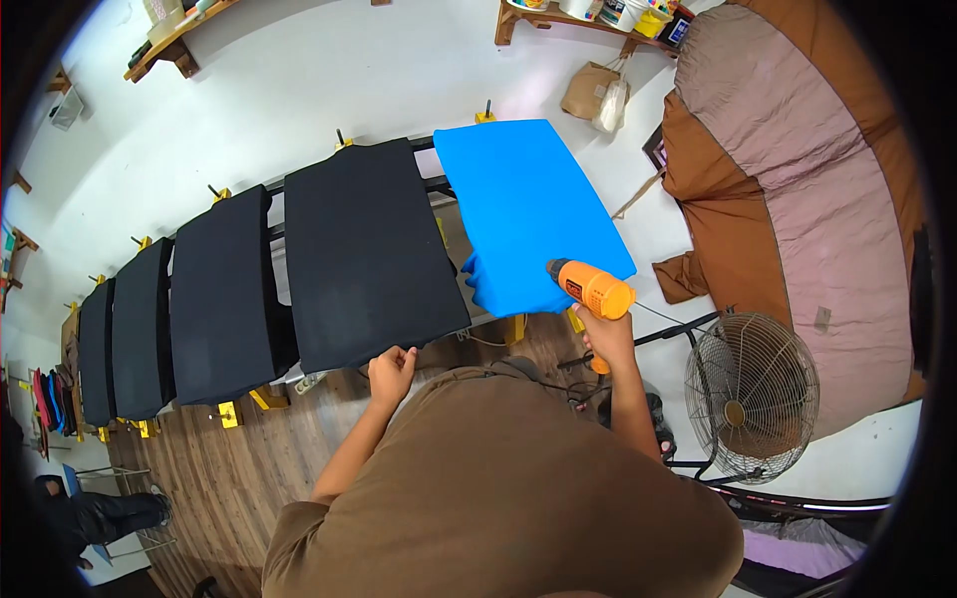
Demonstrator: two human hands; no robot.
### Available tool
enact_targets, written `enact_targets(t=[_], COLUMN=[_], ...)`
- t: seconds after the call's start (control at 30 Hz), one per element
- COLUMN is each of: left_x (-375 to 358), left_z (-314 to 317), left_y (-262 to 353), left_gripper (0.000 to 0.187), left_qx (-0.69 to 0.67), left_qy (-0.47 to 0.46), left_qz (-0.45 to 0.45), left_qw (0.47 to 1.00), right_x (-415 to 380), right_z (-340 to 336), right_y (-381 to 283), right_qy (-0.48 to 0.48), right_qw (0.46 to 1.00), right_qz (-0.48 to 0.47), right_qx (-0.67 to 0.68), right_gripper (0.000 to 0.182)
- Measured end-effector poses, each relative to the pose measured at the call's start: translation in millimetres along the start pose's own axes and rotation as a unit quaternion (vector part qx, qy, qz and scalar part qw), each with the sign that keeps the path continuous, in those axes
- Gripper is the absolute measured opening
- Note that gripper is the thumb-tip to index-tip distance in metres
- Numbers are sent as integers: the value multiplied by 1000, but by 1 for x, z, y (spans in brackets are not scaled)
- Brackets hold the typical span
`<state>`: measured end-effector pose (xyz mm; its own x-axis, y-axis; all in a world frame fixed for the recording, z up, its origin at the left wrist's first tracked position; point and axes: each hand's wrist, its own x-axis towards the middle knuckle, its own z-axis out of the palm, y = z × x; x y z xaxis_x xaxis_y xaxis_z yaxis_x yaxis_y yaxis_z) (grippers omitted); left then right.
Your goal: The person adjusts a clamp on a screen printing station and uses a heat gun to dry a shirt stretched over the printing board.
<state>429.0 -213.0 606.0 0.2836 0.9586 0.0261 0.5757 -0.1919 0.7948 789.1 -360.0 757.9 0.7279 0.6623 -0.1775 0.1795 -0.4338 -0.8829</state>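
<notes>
My right hand is wrapped round the handle of an orange heat gun. Its dark nozzle points left, over the near part of a bright blue shirt stretched on a board, with loose folds bunched at its near left corner. At the near edge of the black shirt on the neighbouring board, my left hand is closed, its fingertips pinching the hem. Part of the heat gun's handle is hidden behind my fingers.
More boards with black shirts run off to the left on a frame with yellow brackets. A large floor fan stands at right, beside brown and pink fabric. Another person sits at lower left. Shelves hang on the wall.
</notes>
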Motion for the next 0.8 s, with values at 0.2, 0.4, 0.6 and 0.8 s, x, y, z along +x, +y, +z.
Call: enact_targets(t=[0.2, 0.4, 0.6, 0.8], left_x=[1, 5, 17, 16], left_z=[1, -4, 7, 9], left_y=[-1, 7, -17, -15], left_gripper=[39, 43, 48, 48], left_qx=[9, 16, -170, -126], left_qy=[-2, -27, -100, -58], left_qz=[-8, -34, -160, -153], left_qw=[1000, 999, 967, 978], right_x=[11, 30, 34, 41], right_z=[2, 17, 20, 24], right_y=[12, 36, 39, 48], right_qy=[-35, 11, 11, -18], right_qw=[999, 998, 1000, 987], right_qz=[-9, 17, -13, -159], right_qx=[4, 67, 23, 8], right_gripper=[31, 20, 13, 21])
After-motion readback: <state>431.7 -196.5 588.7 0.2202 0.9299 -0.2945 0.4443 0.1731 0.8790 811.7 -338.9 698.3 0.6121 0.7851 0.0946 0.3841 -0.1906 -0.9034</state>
